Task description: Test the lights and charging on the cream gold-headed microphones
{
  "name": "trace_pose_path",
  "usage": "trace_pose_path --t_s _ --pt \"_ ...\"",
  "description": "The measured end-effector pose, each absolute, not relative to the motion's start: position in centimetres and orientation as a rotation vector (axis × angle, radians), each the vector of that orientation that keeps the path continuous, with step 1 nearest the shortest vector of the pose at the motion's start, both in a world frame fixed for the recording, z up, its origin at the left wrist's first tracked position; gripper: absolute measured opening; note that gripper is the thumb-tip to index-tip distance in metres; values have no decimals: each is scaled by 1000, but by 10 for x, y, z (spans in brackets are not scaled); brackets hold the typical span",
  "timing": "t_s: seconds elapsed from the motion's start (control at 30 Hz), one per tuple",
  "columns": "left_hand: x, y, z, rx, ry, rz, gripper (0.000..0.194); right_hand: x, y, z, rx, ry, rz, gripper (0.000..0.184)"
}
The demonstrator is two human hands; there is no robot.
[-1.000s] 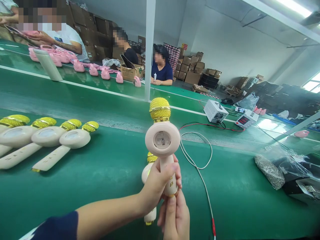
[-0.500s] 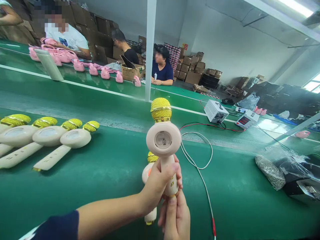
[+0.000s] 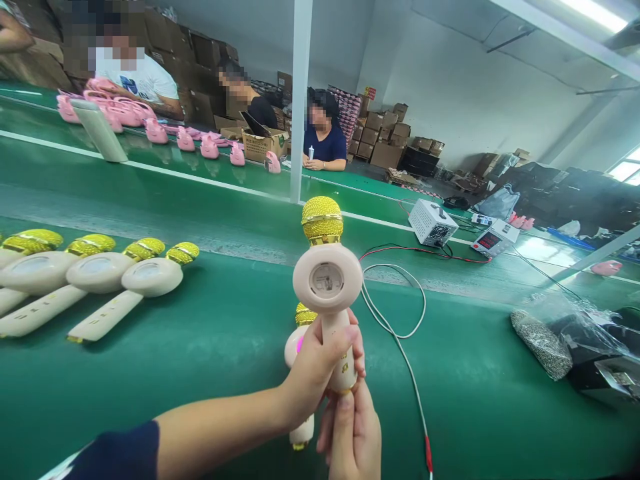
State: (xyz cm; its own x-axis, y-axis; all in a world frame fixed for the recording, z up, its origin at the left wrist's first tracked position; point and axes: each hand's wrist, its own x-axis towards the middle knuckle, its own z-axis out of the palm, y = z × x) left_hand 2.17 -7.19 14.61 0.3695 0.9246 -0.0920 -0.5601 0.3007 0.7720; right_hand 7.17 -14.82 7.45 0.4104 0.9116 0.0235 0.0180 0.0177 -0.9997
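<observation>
My left hand is wrapped round the handle of a cream microphone with a gold mesh head, held upright over the green belt. My right hand sits just under it, fingers closed at the base of the handle. A second microphone lies on the belt behind my left hand, mostly hidden, with a pink light showing on it. A white cable with a red tip runs along the belt to the right of my hands.
Several cream microphones lie in a row on the left. A white power unit and a meter stand at the back right. A plastic bag of small parts lies right. People sit beyond a far belt carrying pink items.
My hands and the held microphone have stayed almost still. A pink light now shows on the microphone lying behind my left hand. People at the far belt have shifted.
</observation>
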Motion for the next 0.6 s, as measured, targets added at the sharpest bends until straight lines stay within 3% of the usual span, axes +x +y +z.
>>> trace_pose_path --t_s 0.6 --pt "24 -63 146 738 658 1064 41 75 -137 73 -1288 -954 902 40"
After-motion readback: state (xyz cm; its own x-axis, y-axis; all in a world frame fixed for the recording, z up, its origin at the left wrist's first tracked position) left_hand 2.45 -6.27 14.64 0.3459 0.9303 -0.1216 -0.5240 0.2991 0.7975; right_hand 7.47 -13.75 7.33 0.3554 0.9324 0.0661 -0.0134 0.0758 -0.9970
